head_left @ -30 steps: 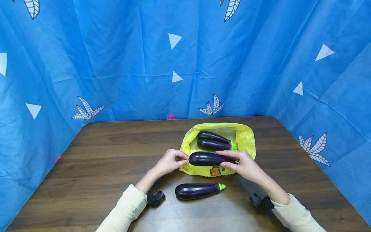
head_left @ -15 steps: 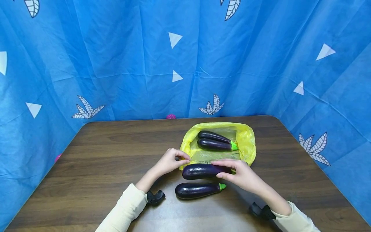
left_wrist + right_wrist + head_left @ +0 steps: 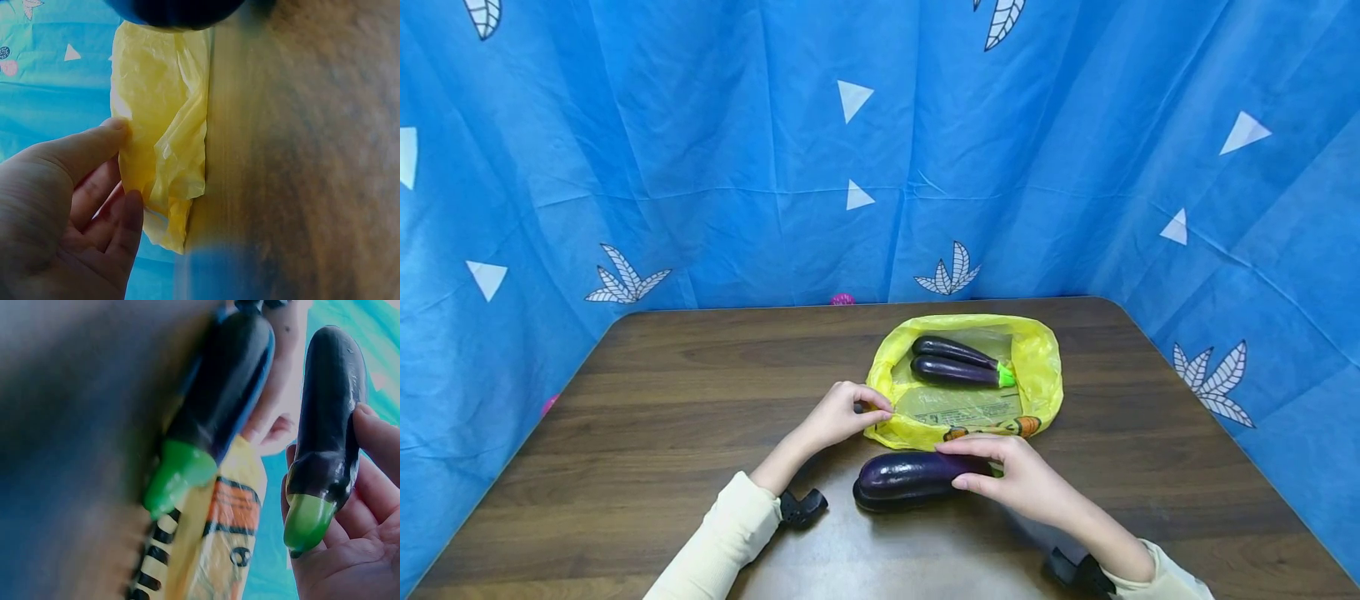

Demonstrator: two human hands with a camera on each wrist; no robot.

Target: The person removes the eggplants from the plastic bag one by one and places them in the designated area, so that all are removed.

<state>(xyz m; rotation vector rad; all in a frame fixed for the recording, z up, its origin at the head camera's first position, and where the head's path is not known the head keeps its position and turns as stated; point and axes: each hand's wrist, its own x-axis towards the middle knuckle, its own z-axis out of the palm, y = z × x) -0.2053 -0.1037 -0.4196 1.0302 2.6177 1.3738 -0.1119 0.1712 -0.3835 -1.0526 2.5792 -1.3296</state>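
Observation:
My right hand [image 3: 1011, 467] grips a dark purple eggplant [image 3: 898, 472] near its green stem end, thumb on one side and fingers on the other. A second eggplant [image 3: 880, 504] lies on the table just below it and is mostly covered in the head view. The right wrist view shows the held eggplant [image 3: 328, 400] apart from the table one [image 3: 219, 387]. With thumb and fingertips my left hand [image 3: 838, 417] holds the left edge of a yellow plastic bag [image 3: 1037, 367], whose side [image 3: 162, 112] fills the left wrist view. Two eggplants [image 3: 955, 371] lie inside the bag.
The bag stands with its mouth spread toward the back of a brown wooden table [image 3: 700, 375]. A blue curtain [image 3: 700, 150] hangs behind the table and along its sides. Black wrist cameras [image 3: 802, 508] are strapped to both wrists.
The right hand has carried the eggplant from over the bag's mouth, past its front rim, toward the eggplant on the table. The left hand has stayed at the bag's edge.

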